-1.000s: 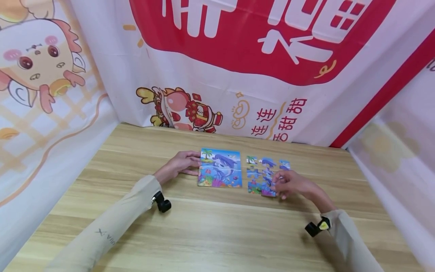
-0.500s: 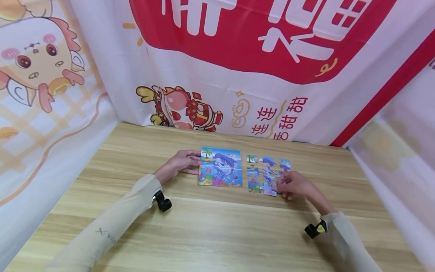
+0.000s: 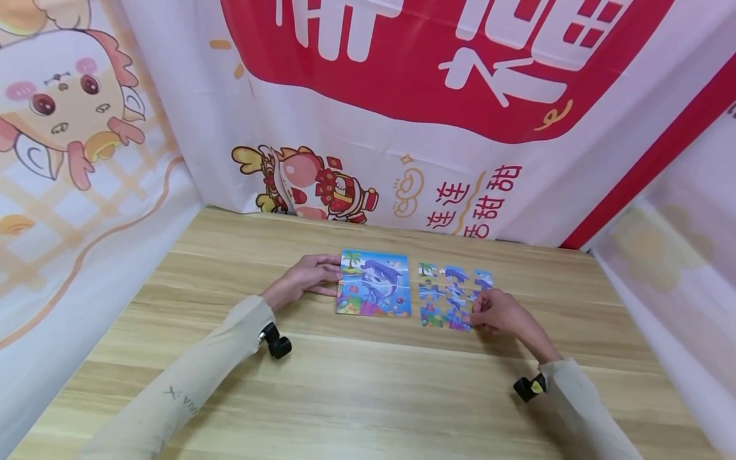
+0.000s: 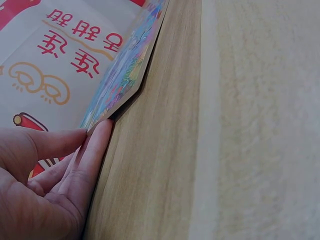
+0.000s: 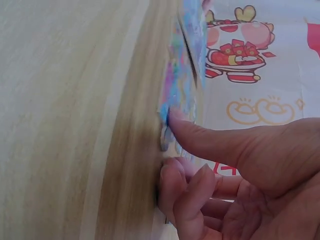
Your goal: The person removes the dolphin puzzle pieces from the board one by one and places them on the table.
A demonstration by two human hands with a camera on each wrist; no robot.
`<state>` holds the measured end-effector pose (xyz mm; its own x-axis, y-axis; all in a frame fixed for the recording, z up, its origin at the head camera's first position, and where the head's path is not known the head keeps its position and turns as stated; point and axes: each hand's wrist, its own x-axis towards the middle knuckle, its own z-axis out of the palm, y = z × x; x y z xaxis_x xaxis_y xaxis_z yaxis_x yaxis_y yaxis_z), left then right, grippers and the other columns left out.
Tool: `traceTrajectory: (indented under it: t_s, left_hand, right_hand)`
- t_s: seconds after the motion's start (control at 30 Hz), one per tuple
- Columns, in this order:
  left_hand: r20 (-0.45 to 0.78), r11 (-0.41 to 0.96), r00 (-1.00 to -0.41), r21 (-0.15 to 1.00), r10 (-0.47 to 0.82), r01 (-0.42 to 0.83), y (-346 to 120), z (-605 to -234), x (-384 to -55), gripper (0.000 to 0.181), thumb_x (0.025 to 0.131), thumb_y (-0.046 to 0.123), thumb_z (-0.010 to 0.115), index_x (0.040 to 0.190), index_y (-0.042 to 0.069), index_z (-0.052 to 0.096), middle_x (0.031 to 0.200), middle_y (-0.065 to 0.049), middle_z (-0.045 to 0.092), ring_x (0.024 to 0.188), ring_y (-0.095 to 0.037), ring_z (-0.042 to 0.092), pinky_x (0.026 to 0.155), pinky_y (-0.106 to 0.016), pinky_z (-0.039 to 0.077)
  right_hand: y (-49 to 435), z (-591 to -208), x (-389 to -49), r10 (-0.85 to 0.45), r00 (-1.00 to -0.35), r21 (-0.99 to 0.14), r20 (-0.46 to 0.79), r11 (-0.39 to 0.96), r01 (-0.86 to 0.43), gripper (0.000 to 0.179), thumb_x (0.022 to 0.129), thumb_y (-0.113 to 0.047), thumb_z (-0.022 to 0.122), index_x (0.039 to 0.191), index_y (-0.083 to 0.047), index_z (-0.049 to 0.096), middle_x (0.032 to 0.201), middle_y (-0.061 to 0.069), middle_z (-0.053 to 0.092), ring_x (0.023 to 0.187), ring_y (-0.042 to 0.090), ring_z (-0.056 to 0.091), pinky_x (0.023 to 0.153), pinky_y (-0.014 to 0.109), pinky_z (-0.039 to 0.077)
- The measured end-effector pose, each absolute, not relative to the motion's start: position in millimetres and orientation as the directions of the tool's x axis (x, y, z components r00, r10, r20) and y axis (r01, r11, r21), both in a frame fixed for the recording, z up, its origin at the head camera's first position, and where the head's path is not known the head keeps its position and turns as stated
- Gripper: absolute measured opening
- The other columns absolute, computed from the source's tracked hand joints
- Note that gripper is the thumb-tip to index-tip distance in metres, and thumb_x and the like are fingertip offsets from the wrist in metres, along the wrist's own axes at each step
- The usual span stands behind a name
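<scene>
In the head view a dolphin picture board [image 3: 375,284] lies at mid-table. My left hand [image 3: 313,275] is at its left edge; the left wrist view shows thumb and finger pinching the corner of the board [image 4: 120,75]. To its right, several dolphin puzzle pieces [image 3: 428,292] lie in rows, with small gaps between some. My right hand [image 3: 501,313] is at the lower right of these pieces, its thumb on a bottom-row puzzle piece [image 3: 458,319]. In the right wrist view the thumb touches that piece and the other fingers are curled; the right hand hides part of the right column.
The wooden table [image 3: 356,390] extends in front of both hands. A printed cloth [image 3: 322,121] hangs behind the table, and more cloth stands at both sides. Each forearm bears a small black camera mount [image 3: 278,345] at the wrist.
My right hand has brought the bottom-row puzzle piece down flat, in line with its neighbours, and shifted slightly. The left hand and picture board have stayed in place.
</scene>
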<state>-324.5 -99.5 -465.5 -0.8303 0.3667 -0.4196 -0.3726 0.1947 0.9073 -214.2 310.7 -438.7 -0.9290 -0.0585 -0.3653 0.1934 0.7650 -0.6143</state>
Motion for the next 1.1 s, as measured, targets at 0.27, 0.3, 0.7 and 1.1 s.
traceTrajectory:
  t_s: [0.27, 0.3, 0.7, 1.1]
  left_hand:
    - [-0.415, 0.194, -0.835, 0.909, 0.361, -0.368, -101, -466, -325, 0.057, 0.101, 0.000, 0.064, 0.155, 0.006, 0.047, 0.145, -0.023, 0.058, 0.104, -0.026, 0.073, 0.086, -0.035, 0.068]
    - [-0.414, 0.192, -0.834, 0.910, 0.364, -0.367, -101, -466, -325, 0.057, 0.101, 0.000, 0.064, 0.155, 0.006, 0.046, 0.146, -0.023, 0.057, 0.104, -0.027, 0.073, 0.086, -0.035, 0.068]
    - [-0.415, 0.182, -0.829, 0.910, 0.376, -0.373, -101, -470, -326, 0.058, 0.101, -0.001, 0.063, 0.156, 0.006, 0.046, 0.147, -0.022, 0.057, 0.108, -0.028, 0.073, 0.086, -0.035, 0.068]
    - [-0.400, 0.182, -0.835, 0.916, 0.378, -0.357, -101, -466, -323, 0.058, 0.102, 0.000, 0.063, 0.156, 0.004, 0.044, 0.150, -0.024, 0.054, 0.117, -0.034, 0.070, 0.087, -0.036, 0.068]
  right_hand:
    - [312, -440, -217, -0.050, -0.931, -0.582, -0.362, 0.792, 0.184, 0.023, 0.096, -0.020, 0.078, 0.091, -0.005, 0.062, 0.079, 0.005, 0.060, 0.067, 0.017, 0.053, 0.056, 0.025, 0.048]
    - [312, -439, -217, -0.054, -0.934, -0.585, -0.353, 0.791, 0.176, 0.023, 0.096, -0.020, 0.078, 0.092, -0.004, 0.062, 0.080, 0.005, 0.059, 0.068, 0.018, 0.053, 0.057, 0.025, 0.048]
    - [304, -434, -219, -0.104, -0.966, -0.613, -0.236, 0.788, 0.065, 0.022, 0.097, -0.020, 0.076, 0.095, -0.002, 0.063, 0.087, 0.007, 0.060, 0.078, 0.020, 0.053, 0.059, 0.025, 0.048]
    - [259, -441, -237, -0.187, -0.982, -0.779, -0.003, 0.617, -0.115, 0.007, 0.102, -0.007, 0.068, 0.102, -0.002, 0.064, 0.094, 0.016, 0.069, 0.081, 0.027, 0.068, 0.063, 0.037, 0.067]
